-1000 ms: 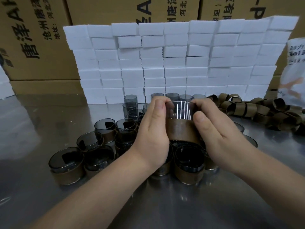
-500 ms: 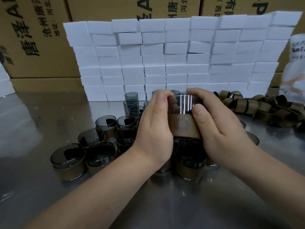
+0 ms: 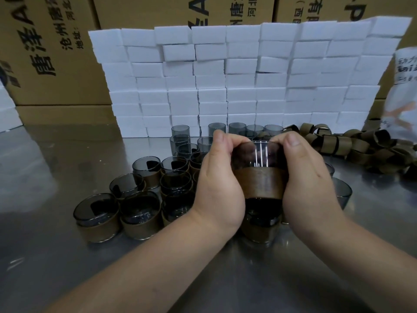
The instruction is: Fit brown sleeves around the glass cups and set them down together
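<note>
I hold a smoky glass cup [image 3: 259, 154] above the table between both hands. My left hand [image 3: 220, 184] grips its left side and my right hand [image 3: 302, 177] grips its right side, fingers curled over the rim. A brown sleeve [image 3: 259, 184] wraps the cup's lower half. Below and to the left stand several sleeved cups [image 3: 97, 218]. Bare glass cups [image 3: 180, 132] stand behind them. A heap of loose brown sleeves [image 3: 361, 147] lies at the right.
The steel table [image 3: 45, 177] carries a wall of stacked white foam blocks [image 3: 248, 86] behind the cups. Cardboard boxes [image 3: 45, 53] with printed characters stand at the back. A white printed bag [image 3: 404, 86] stands at the far right.
Both hands still hold the cup with its sleeve. My fingers have curled further over the rim, and the cup with its sleeve sits slightly lower and closer.
</note>
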{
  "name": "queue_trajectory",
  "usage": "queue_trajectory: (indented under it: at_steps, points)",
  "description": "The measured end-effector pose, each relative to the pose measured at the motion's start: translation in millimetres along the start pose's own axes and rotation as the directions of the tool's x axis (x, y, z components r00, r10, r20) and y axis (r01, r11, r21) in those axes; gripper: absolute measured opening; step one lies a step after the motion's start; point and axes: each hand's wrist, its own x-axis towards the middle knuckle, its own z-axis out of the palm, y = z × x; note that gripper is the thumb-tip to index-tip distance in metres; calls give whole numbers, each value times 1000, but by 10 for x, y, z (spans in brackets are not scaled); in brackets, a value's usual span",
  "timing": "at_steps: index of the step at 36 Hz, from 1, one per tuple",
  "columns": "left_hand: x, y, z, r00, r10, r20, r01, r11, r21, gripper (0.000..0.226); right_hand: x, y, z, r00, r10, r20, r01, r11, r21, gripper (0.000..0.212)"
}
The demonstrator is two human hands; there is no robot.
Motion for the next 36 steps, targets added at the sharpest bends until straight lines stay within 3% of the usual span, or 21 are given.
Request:
queue_trajectory:
  at_steps: [9, 18, 28, 36]
  points:
    - [-11, 37, 52, 994, -106, -14, 102, 979, -175, 56, -36, 14, 29, 999, 24, -31, -19, 992, 128, 36]
    - [-5, 65, 60, 985, -155, -74, 142, 977, -160, 67, -47, 57, 59, 997, 20, -78, -11, 993, 118, 36]
    - [2, 41, 46, 987, -133, -92, 131, 991, -21, 67, -62, 77, 28, 997, 11, -80, -9, 1000, 18, 40]
    - [7, 90, 4, 998, -55, -31, 61, 970, 234, 52, -67, 69, 30, 996, 34, -87, -32, 999, 18, 40]
